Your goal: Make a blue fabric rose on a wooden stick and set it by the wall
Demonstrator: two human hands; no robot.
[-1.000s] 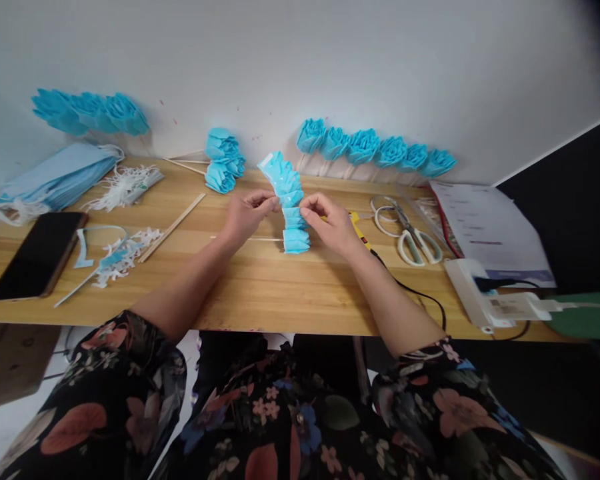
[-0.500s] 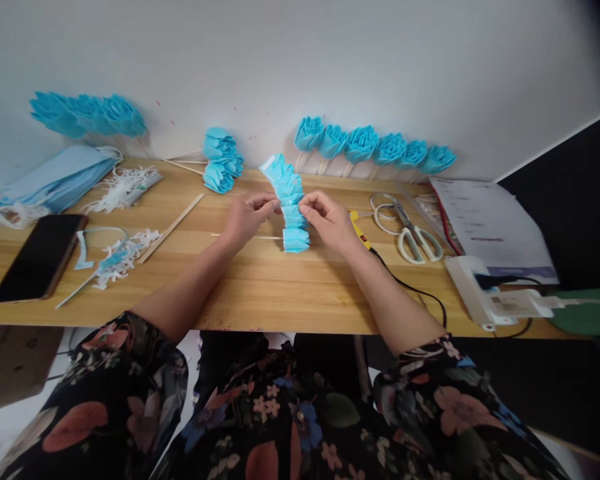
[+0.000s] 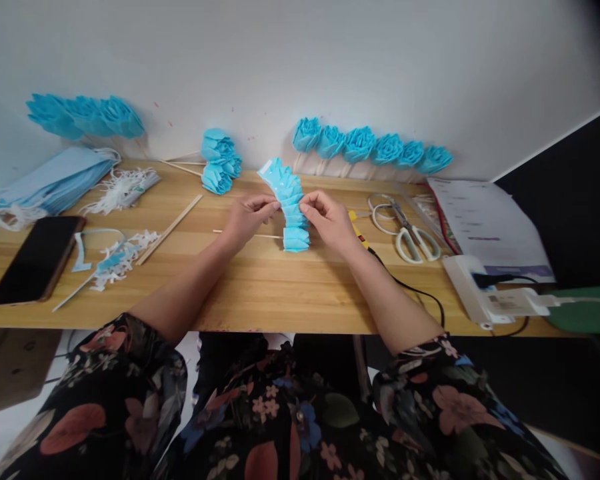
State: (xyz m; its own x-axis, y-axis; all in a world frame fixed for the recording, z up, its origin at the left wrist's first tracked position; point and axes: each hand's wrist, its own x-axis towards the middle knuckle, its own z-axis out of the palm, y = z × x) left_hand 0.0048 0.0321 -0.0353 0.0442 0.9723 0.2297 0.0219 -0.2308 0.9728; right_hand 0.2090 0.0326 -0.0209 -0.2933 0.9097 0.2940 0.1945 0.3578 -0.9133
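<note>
A pleated strip of blue paper folds (image 3: 290, 203) lies on the wooden table (image 3: 260, 287), running from the far left down towards me. My left hand (image 3: 245, 220) pinches its left side with thumb and forefinger. My right hand (image 3: 330, 220) pinches the right side at the same height. A thin wooden stick (image 3: 230, 233) lies under my left hand, pointing left. Finished blue paper roses (image 3: 365, 147) lean in a row against the white wall behind.
White-handled scissors (image 3: 410, 233) and a yellow tool (image 3: 356, 227) with a black cord lie right of my hands. A white power strip (image 3: 475, 293) and papers (image 3: 480, 220) sit far right. A phone (image 3: 35, 257), paper scraps (image 3: 117, 257), blue masks (image 3: 55, 183) and more roses (image 3: 220, 163) lie left.
Both hands keep their pinch on the pleated strip and have barely shifted. The view has drifted slightly.
</note>
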